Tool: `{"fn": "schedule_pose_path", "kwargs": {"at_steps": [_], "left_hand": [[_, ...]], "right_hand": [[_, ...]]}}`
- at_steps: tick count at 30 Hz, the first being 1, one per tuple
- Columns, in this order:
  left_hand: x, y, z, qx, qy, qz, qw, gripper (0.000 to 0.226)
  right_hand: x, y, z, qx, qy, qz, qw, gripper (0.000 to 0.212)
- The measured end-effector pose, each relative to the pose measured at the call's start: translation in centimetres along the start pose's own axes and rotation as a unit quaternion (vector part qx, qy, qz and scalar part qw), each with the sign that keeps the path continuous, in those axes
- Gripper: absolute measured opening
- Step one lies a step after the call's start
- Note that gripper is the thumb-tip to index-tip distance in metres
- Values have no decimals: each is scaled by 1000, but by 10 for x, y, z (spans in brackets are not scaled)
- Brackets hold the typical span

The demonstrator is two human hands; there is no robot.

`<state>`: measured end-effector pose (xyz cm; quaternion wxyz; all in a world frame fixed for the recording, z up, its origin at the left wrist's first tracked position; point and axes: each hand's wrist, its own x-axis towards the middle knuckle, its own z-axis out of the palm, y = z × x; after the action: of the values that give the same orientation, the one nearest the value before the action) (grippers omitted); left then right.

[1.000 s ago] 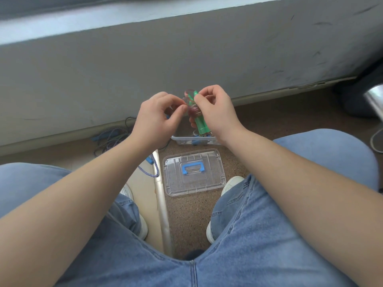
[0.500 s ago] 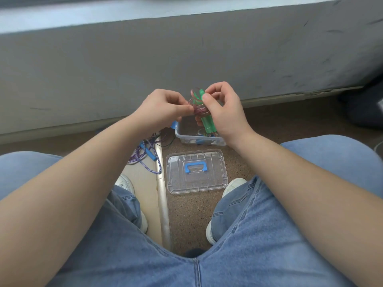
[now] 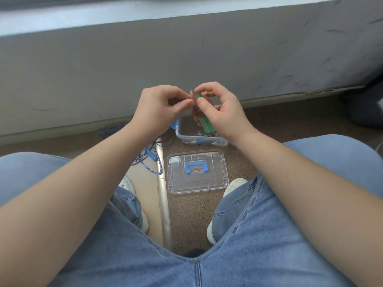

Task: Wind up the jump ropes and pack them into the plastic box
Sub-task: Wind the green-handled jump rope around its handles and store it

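While the right hand (image 3: 224, 112) curls round the green jump-rope handle (image 3: 205, 123), its long axis runs from 11 to 5 o'clock, lower end over the plastic box (image 3: 186, 139); the left hand (image 3: 159, 109) pinches the pinkish rope (image 3: 193, 94) at its top.

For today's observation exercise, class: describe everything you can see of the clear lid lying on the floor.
The lid is a clear plastic rectangle with rounded corners and moulded ribs along its far edge. A blue handle lies folded flat at its centre. It rests flat on the speckled brown floor, just nearer than the open box, a gap between them. A metal floor strip runs beside its left edge; a white shoe sits by its near right corner.
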<state>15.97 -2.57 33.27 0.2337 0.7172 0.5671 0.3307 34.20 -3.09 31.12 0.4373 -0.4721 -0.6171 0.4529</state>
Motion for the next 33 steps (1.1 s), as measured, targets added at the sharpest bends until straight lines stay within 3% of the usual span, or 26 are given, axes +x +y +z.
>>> {"fn": "schedule_pose_path", "kwargs": {"at_steps": [3,5,7,9,15,18,23,28,33], "left_hand": [[-1,-3,2,40,8,64,997,13],[-2,-2,4,27,-5,59,998,15],[-5,4,7,-78,-41,-31,996,19],[-8,9,13,-202,-66,-127,969,20],[-4,11,20,-334,-44,-271,902,17],[-4,10,19,-312,-37,-264,912,23],[-4,8,21,-262,1,-223,939,12],[-2,10,21,-189,7,-187,964,19],[-1,5,17,-226,-16,-155,962,17]], "right_hand": [[0,0,-1,0,-5,-1,1000,16],[0,0,-3,-7,-7,0,1000,16],[0,3,-4,-48,3,-16,999,18],[1,6,-3,-100,10,-38,994,20],[-1,6,1,-181,5,-89,979,25],[-3,6,2,-220,15,-111,969,24],[-2,7,4,-216,34,-113,969,24],[-3,8,7,-171,33,-92,981,23],[-2,3,6,-79,40,-66,994,21]]}}
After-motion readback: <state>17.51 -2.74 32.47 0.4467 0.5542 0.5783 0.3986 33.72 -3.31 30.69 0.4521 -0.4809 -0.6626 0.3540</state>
